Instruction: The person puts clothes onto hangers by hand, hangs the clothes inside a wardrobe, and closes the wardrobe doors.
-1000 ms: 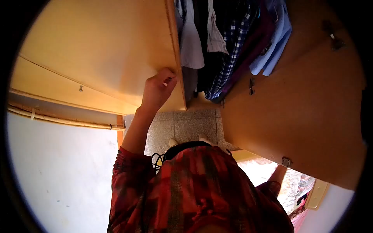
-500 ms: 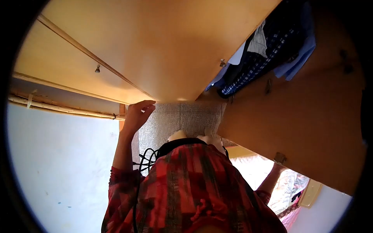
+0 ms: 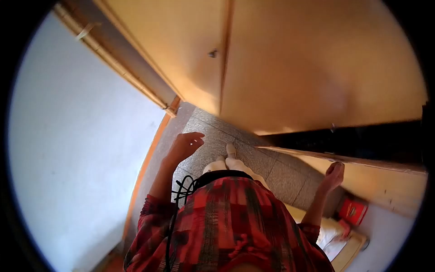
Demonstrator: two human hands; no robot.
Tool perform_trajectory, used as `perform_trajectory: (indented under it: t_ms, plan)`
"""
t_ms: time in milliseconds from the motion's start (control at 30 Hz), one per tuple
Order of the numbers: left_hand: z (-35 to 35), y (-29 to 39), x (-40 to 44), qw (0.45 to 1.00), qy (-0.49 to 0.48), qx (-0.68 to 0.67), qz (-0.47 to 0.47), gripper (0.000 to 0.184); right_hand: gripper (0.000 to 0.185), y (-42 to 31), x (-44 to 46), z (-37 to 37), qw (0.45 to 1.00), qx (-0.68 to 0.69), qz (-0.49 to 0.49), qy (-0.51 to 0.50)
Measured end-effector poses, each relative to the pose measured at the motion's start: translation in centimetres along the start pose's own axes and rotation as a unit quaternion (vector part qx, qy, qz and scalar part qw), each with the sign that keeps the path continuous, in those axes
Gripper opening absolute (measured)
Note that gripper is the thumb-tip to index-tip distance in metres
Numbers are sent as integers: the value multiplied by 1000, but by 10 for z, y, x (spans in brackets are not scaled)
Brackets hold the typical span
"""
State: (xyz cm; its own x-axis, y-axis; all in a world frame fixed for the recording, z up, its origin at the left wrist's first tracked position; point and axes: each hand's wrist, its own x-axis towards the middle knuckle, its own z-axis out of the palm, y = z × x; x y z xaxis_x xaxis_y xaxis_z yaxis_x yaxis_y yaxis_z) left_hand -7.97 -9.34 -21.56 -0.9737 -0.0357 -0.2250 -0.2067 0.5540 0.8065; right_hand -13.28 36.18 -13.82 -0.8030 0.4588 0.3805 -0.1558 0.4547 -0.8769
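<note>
My right hand (image 3: 334, 176) is closed at the edge of a swung-out wooden wardrobe door (image 3: 378, 183); the exact part of the door in its fingers is hidden. Between that door and the neighbouring wardrobe panel (image 3: 312, 68) runs a narrow dark gap (image 3: 362, 139). Nothing shows in my left hand (image 3: 186, 144), which hangs over the floor with its fingers loosely curved and the thumb apart.
Another wardrobe door with a small metal knob (image 3: 212, 54) stands at upper middle. A pale wall (image 3: 81, 136) and bundled bamboo poles (image 3: 122, 68) are on the left. A red container (image 3: 353, 211) stands at lower right. Below lies a tiled floor (image 3: 281, 177).
The wardrobe door at right has swung towards its frame with my right hand, narrowing the gap; the clothes inside are out of sight. My view has turned, and my left hand is away from the panel.
</note>
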Motion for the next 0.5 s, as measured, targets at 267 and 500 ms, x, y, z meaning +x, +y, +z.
perform_trajectory:
  t_ms: [267,500]
  plan:
    - [-10,-76,-57,974,118,6,-191,28,36,34,33,59,970,211,121,-22]
    - [-32,-48,-96,939,219,-86,-252,33,10,123,-45,140,877,44,196,-436]
